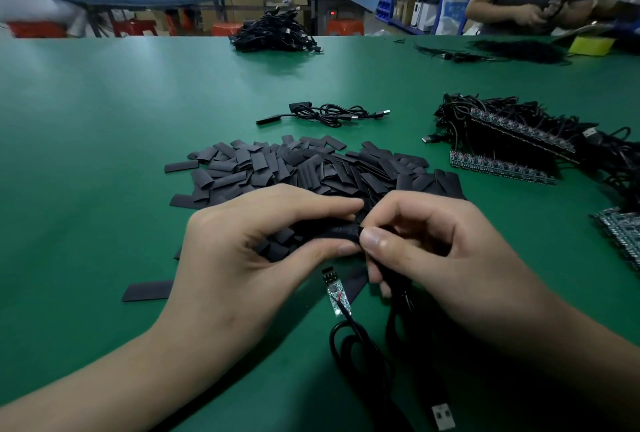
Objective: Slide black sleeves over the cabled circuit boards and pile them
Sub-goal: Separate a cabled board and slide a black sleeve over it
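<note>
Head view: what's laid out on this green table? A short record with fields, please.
Surface: green table mat
Left hand: pinches a flat black sleeve
Right hand: fingers pinch the same sleeve's end
Sleeve stock: heap of flat black sleeves, beyond the hands
Bare part: small green circuit board with black cable, nearer than the hands
Waiting: bundle of cabled circuit boards, right
Centre: black cables with sleeved ends

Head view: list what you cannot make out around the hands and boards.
All in the head view.
Sleeve pinched by left hand: fingers hide whether a board is inside.
Right hand: curled fingers hide where its cable ends.
Bare circuit board: markings too small.
USB plug: cut by bottom edge.
Board stack: cut by right edge.
</note>
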